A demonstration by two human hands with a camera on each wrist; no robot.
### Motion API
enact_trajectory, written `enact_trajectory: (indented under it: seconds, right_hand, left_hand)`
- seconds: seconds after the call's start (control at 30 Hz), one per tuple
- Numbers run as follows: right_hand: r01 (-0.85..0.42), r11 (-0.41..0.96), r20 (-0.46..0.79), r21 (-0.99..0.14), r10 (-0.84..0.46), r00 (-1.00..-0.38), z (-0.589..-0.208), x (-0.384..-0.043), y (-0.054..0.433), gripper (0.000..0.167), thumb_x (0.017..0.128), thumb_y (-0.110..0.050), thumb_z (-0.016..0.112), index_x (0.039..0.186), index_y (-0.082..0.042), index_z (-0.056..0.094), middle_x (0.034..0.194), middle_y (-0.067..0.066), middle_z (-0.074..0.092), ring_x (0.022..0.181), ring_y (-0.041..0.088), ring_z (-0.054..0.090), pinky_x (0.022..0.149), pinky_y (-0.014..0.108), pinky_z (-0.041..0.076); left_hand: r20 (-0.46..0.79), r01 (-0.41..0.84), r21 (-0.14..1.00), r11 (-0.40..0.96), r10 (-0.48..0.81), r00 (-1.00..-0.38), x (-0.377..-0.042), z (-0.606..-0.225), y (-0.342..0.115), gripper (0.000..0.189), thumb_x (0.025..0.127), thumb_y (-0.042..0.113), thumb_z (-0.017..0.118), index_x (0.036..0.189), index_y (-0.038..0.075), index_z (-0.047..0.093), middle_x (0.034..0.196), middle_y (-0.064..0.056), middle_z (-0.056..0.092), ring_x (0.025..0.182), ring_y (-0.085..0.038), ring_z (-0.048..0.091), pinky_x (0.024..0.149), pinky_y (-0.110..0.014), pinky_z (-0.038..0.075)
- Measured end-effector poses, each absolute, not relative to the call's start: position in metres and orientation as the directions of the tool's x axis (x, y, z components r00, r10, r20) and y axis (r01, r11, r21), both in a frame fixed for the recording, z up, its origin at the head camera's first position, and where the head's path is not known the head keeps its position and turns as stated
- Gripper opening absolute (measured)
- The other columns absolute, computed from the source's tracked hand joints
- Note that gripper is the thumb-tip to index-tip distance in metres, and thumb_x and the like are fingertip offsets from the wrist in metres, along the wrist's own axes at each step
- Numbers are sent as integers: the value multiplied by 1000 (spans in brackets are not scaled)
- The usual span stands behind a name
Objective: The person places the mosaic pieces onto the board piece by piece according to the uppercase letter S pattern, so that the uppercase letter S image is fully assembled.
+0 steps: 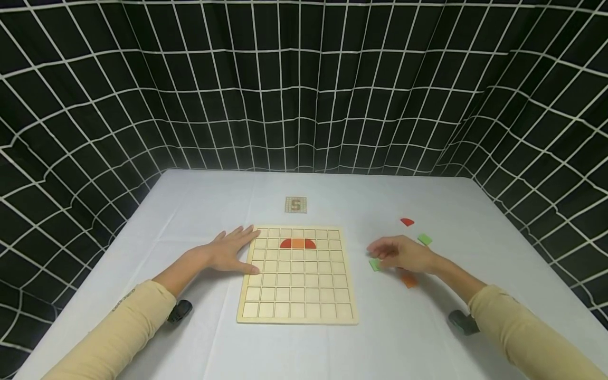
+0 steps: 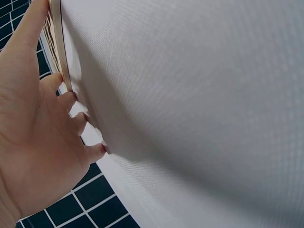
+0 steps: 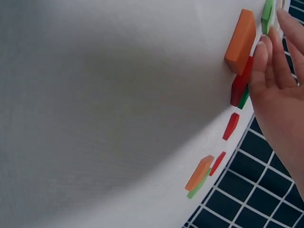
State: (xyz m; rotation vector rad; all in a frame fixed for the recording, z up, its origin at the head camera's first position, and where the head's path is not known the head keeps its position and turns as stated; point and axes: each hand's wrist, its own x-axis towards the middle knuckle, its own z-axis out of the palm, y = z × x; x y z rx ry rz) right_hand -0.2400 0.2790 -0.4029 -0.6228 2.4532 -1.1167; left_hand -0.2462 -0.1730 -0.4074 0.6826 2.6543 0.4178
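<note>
A square wooden grid board (image 1: pixel 297 295) lies on the table. In one of its upper rows an orange square piece (image 1: pixel 297 243) sits between two red rounded pieces, the left red piece (image 1: pixel 286 243) and the right red piece (image 1: pixel 310 243). My left hand (image 1: pixel 231 252) rests along the board's left edge, fingers spread, with fingertips and thumb over the rim. To the right of the board, my right hand (image 1: pixel 404 254) hovers low with fingers loosely bent. Its thumb and fingertips are right at a light green piece (image 1: pixel 374 265); the right wrist view shows that green piece (image 3: pixel 267 16) just beyond the fingers.
A small patterned square card (image 1: pixel 296 205) lies behind the board. Around my right hand lie a red piece (image 1: pixel 407 222), a second light green piece (image 1: pixel 425 239) and an orange piece (image 1: pixel 409 281). The right wrist view shows several more, including a dark green piece (image 3: pixel 243 98).
</note>
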Motion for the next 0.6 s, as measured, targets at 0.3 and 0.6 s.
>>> enact_trajectory:
  seconds: [0.3, 0.6]
  right_hand:
    - [-358, 506, -41, -785, -619, -784, -406, -237, 279, 35, 80, 0, 74, 114, 2, 64, 105, 10, 66, 98, 26, 59, 87, 30, 50]
    - [-392, 537, -67, -747, -648, -759, -400, -238, 277, 32, 79, 1, 74, 110, -3, 66, 107, 6, 65, 101, 27, 57, 91, 31, 47]
  left_hand:
    - [-275, 407, 358, 840, 512, -814, -247, -408, -173, 107, 77, 69, 62, 154, 10, 16, 158, -14, 9, 143, -37, 5, 110, -61, 2]
    - [-274, 404, 363, 840, 510, -815, -248, -410, -173, 108, 77, 70, 62, 154, 10, 15, 158, -14, 8, 143, -36, 5, 110, -61, 1]
